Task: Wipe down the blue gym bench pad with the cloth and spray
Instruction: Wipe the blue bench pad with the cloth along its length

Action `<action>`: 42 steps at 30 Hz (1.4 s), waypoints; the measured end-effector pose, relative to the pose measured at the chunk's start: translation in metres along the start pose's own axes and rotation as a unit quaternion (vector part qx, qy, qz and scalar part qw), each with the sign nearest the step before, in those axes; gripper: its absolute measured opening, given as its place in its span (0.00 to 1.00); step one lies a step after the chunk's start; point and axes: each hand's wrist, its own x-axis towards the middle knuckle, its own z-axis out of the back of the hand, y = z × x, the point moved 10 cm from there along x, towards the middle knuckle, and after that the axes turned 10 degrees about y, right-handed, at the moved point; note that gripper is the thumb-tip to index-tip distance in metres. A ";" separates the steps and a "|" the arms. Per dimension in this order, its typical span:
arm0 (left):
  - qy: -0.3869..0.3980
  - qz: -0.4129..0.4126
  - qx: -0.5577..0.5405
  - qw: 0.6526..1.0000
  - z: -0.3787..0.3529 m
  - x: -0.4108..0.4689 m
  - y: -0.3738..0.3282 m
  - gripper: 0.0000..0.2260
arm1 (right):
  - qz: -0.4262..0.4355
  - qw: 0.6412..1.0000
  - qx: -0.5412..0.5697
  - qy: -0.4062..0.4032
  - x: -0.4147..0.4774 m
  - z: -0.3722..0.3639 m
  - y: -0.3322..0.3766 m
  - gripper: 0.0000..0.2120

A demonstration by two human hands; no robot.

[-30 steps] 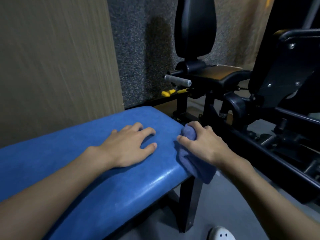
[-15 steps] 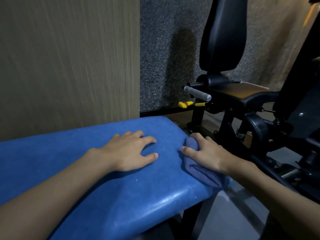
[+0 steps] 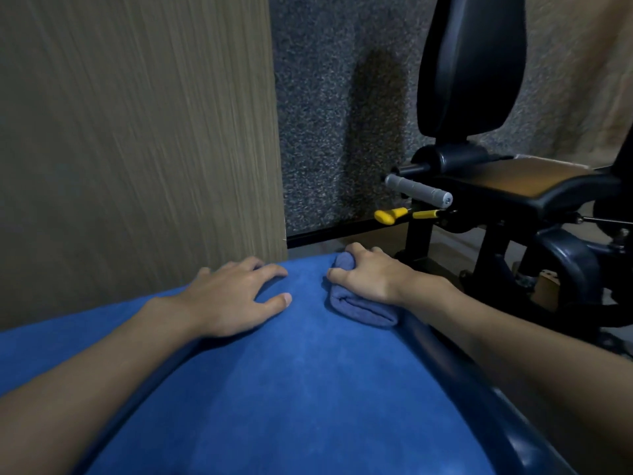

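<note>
Under both hands: blue textured vinyl bench pad (image 3: 291, 389), filling the lower frame. Flat on it, left hand (image 3: 233, 296): palm down, fingers spread and straight, holding nothing. Just beside it, right hand (image 3: 370, 279): fingers curled over a bunched blue-grey fabric cloth (image 3: 359, 311), pressing it onto the pad near the far right edge; folds show below the palm and past the fingertips. Beyond the left hand: upright wood-grain panel (image 3: 137, 132). Beyond the right hand: black exercise machine with tall padded backrest (image 3: 472, 63), grey ribbed cylindrical handle (image 3: 416, 190), yellow-tipped lever (image 3: 387, 216) beneath that handle.
</note>
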 end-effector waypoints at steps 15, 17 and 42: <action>0.076 0.064 -0.055 0.993 -0.015 -0.032 0.086 0.49 | 0.155 0.973 -0.073 0.157 0.057 -0.029 0.113 0.25; 0.092 0.071 -0.080 0.990 -0.015 -0.035 0.096 0.53 | 0.188 0.966 -0.100 0.144 0.053 -0.041 0.134 0.32; -0.051 -0.014 -0.163 0.985 0.040 0.044 0.017 0.21 | 0.131 0.977 -0.162 0.055 -0.023 -0.035 0.066 0.43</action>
